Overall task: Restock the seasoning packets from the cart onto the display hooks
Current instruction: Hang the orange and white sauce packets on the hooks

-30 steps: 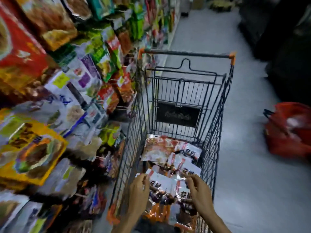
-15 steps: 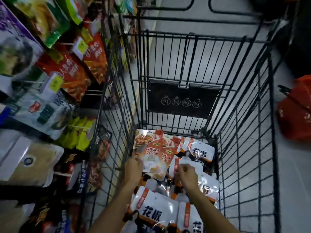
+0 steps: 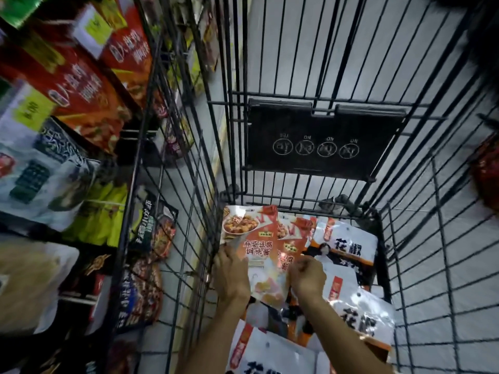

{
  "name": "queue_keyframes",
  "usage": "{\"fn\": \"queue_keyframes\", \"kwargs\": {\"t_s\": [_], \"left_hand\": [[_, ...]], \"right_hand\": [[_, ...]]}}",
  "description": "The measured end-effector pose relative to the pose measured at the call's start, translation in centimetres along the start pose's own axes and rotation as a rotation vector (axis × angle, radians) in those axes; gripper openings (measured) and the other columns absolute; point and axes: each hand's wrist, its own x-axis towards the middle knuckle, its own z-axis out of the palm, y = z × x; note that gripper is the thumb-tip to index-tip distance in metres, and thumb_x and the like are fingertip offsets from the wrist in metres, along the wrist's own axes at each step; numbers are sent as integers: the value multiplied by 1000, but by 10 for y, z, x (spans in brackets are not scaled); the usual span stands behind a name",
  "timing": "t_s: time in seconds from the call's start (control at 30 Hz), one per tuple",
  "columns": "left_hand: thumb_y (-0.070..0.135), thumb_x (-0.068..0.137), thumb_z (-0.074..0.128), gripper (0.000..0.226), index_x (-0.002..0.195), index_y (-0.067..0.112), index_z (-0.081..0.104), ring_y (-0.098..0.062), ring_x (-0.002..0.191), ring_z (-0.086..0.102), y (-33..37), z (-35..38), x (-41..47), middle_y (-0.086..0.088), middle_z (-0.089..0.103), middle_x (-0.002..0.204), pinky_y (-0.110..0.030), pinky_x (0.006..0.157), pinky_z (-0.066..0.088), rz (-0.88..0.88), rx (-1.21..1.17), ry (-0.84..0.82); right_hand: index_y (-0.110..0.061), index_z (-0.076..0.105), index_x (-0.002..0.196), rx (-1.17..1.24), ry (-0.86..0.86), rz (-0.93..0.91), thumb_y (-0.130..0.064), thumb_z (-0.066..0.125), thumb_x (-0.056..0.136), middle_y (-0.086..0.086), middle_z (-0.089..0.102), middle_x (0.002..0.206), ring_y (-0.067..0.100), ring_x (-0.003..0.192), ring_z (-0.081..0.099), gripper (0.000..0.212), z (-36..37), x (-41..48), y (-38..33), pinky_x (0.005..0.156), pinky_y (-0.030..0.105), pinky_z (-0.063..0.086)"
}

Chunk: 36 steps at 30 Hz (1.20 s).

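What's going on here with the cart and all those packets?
A person is reaching into a wire shopping cart that stands beside a display of hanging packets. The left hand grips the left edge of an orange packet on top of the pile, and the right hand seems to pinch its right side. White packets lie around it. The orange packet is not yet out of the cart.
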Motion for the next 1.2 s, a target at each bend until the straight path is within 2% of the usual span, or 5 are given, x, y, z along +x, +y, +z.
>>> {"fn": "queue_keyframes", "kwargs": {"t_s": [0.23,0.5,0.67,0.9,1.2], "left_hand": [[36,94,52,52,138,12,38,-24,131,34,-3,13,-25,-11,35,144,-35,103,37,122,-184,-87],[36,74,77,83,141,14,33,-29,130,37,27,1,7,-12,37,141,-43,100,43,-107,-313,-129],[33,57,89,97,136,10,37,-33,130,39,23,-1,26,-15,41,140,-44,102,42,-207,-317,-238],[13,54,90,82,124,8,47,-30,118,50,19,2,32,-13,53,127,-39,97,47,-266,-547,-307],[13,49,93,97,131,6,43,-30,114,55,19,-11,28,-13,56,126,-37,88,52,-237,-581,-311]], "right_hand": [[-5,63,94,-49,58,-44,-4,54,89,15,70,91,31,85,64,10,-50,-17,23,68,28,43],[-4,64,83,211,-21,204,-13,56,88,14,66,81,28,72,60,13,-54,5,40,61,29,41],[-6,68,84,424,-117,281,-26,76,77,14,73,87,36,81,69,22,-47,17,34,82,51,55],[-3,68,95,438,-130,322,-21,81,72,20,71,98,39,90,68,32,-40,23,27,89,53,52],[-2,63,92,698,-245,342,-2,72,78,15,72,84,31,73,70,16,-55,8,25,59,36,54]]}}
